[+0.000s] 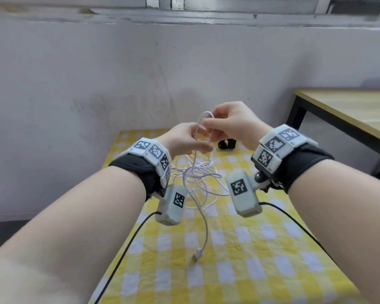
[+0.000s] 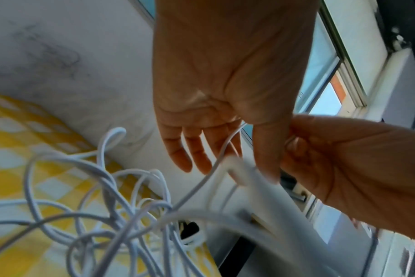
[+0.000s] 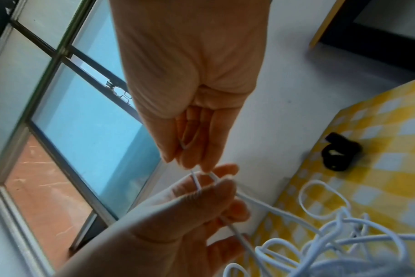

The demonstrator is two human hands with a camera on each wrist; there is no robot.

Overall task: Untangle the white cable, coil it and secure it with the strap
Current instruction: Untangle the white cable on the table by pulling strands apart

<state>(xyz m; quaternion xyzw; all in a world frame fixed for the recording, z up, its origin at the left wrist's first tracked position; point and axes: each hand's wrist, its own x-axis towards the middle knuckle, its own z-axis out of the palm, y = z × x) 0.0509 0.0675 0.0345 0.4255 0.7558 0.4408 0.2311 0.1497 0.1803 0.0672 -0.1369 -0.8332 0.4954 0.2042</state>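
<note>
A: So, from the head view, where is the white cable (image 1: 195,172)?

B: Lifted above the desk (image 1: 239,249), which has a yellow checked cloth. The left hand (image 1: 184,140) and right hand (image 1: 230,122) both pinch a small loop of it at the top, and the tangle hangs below between the wrists. One strand trails down to a USB plug (image 1: 198,253) lying on the near part of the cloth. The black strap (image 1: 226,144) lies on the far side, just beyond the hands and apart from the cable.

A: And the left wrist view?

B: The left hand's fingers (image 2: 197,150) are loosely extended, with the thumb pressing a strand. The knot of loops (image 2: 121,211) hangs below.

A: Right wrist?

B: Fingertips (image 3: 194,155) closed together on the strand; the strap (image 3: 341,155) sits on the cloth at the right.

A: How will it handle?

B: Light, thin and limp, I'd judge, and smooth enough to slide through fingers. Best taken near a free end and fed back through the loops. Pulling hard could tighten the knot. A wooden table (image 1: 349,110) stands at the far right, clear of the work.
</note>
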